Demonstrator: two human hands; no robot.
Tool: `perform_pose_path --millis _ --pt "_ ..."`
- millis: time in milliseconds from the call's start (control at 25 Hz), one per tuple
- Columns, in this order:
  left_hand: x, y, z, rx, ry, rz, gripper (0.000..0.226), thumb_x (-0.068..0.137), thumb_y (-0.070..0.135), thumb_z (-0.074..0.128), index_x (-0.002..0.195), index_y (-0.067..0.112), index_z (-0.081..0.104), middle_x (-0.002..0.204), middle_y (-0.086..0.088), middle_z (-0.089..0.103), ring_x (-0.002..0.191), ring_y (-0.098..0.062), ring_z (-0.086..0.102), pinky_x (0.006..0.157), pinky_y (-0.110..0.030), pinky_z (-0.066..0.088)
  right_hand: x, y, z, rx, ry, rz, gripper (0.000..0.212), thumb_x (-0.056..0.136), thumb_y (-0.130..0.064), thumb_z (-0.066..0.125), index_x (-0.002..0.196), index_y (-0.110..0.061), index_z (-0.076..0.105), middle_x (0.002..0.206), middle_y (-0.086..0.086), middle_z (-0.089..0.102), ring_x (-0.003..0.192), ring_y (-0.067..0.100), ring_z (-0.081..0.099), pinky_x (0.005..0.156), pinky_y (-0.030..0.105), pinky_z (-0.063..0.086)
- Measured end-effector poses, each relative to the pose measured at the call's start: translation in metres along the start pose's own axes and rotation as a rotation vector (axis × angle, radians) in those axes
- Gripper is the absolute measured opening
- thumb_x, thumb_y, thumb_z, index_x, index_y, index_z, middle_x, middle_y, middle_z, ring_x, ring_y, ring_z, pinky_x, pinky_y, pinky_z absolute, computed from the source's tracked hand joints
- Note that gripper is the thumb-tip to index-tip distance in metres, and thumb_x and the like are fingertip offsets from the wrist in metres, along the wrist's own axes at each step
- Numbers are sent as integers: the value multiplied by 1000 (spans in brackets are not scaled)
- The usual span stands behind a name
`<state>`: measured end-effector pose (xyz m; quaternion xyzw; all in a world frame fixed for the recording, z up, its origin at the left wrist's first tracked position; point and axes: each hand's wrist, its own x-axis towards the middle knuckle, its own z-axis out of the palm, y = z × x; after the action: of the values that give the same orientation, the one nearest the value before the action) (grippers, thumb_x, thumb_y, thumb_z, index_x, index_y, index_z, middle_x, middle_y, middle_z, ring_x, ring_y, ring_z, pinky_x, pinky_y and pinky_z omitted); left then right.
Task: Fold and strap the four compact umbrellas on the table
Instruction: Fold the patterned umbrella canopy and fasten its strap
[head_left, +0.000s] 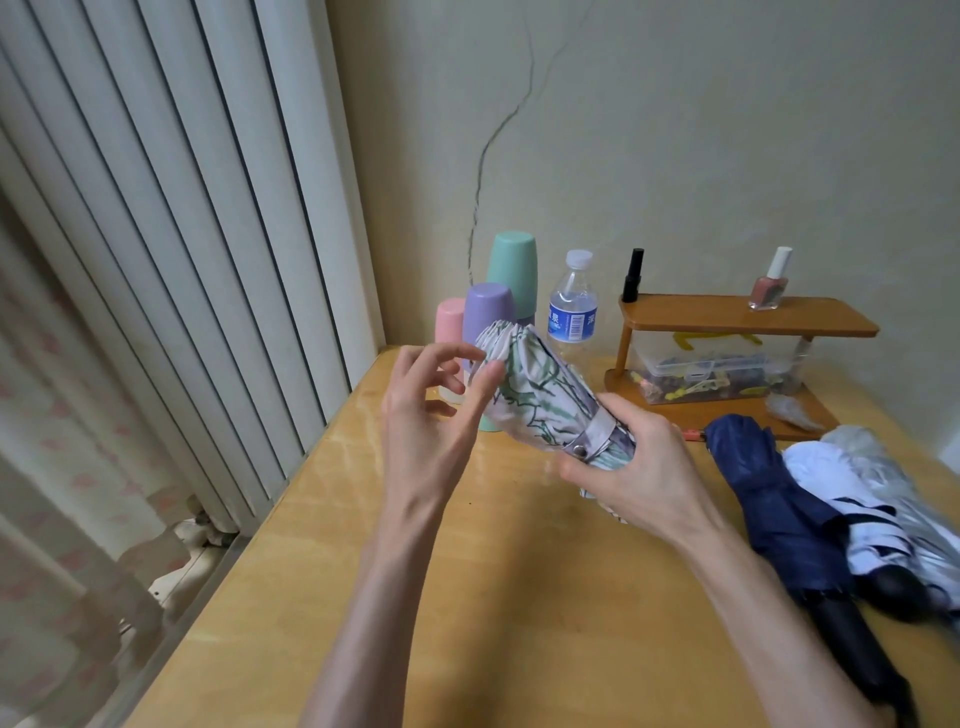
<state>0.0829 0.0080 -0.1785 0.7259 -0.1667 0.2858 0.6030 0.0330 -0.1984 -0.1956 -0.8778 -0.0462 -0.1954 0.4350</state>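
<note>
On the surface to the right, a navy umbrella lies touching a pale blue umbrella. Above the surface, the right hand grips the leaf-print umbrella at its snapped strap. The left hand has its fingers loosely spread beside the umbrella's far end. Cups stand behind.

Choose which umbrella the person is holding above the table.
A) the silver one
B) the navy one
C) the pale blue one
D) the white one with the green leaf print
D: the right hand grips the leaf-print umbrella near its strap, while the navy umbrella, pale blue umbrella and silver umbrella lie on the table.
</note>
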Motion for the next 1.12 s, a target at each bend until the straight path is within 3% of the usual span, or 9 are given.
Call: perform_pose_path --millis 200,360,440,520,600,680,840,960,1120 --pt "0 -1 1 -25 -14 19 11 98 20 77 94 28 70 97 3 70 87 -15 69 71 -28 52 -1 2 -1 -90 26 -74 37 72 -41 84 104 -32 67 84 -15 73 72 9 67 62 38 56" --pt "0 2 4 -323 -33 -268 11 100 11 71 93 18 75 91 10 75 90 -10 69 85 -37 52 2 6 -1 70 -18 -3 35 75 -27 90 105 -31 71 86 -13 77 71 11 72 62 39 60" --pt "0 6 5 -301 -33 -256 11 101 10 70 99 19 74 98 11 75 95 -9 69 86 -33 52 1 10 4 58 20 -19 38 75 -28 90 108 -33 70 86 -11 76 71 12 71 61 39 59" --pt "0 10 8 -147 -7 -130 9 98 20 74 104 27 70 111 8 70 104 -7 67 88 -27 54 2 14 6 -89 97 -80 49 74 -33 90 116 -37 66 94 -12 73 76 12 69 63 37 58" --pt "-2 12 11 6 -6 -56 14 89 43 78 97 34 71 111 6 61 109 -7 62 91 -24 50 3 17 6 -260 159 -141 64 71 -35 92 128 -36 64 107 -12 71 82 15 69 65 34 56" --pt "-4 6 13 135 22 -10 22 85 50 82 93 32 75 105 7 61 105 -5 61 89 -23 50 3 16 9 -403 215 -186 73 68 -37 94 134 -30 64 111 -9 70 82 16 65 63 27 47" --pt "-2 -7 6 203 92 -39 13 90 35 83 85 27 73 94 8 67 82 -6 61 77 -43 55 -1 16 22 -474 271 -204 73 65 -39 93 133 -28 66 105 -8 69 83 19 65 64 24 36" --pt "-2 -6 6 188 71 -112 21 86 44 86 82 27 73 84 11 72 67 -7 61 69 -39 56 -1 18 24 -505 303 -211 75 63 -38 94 132 -27 66 105 -7 68 86 21 67 63 25 38" --pt "-1 -5 3 43 30 -234 20 88 33 85 78 21 73 78 15 75 70 -2 70 69 -32 57 0 18 17 -499 321 -213 77 60 -37 96 132 -29 68 103 -7 70 85 20 67 63 25 43"
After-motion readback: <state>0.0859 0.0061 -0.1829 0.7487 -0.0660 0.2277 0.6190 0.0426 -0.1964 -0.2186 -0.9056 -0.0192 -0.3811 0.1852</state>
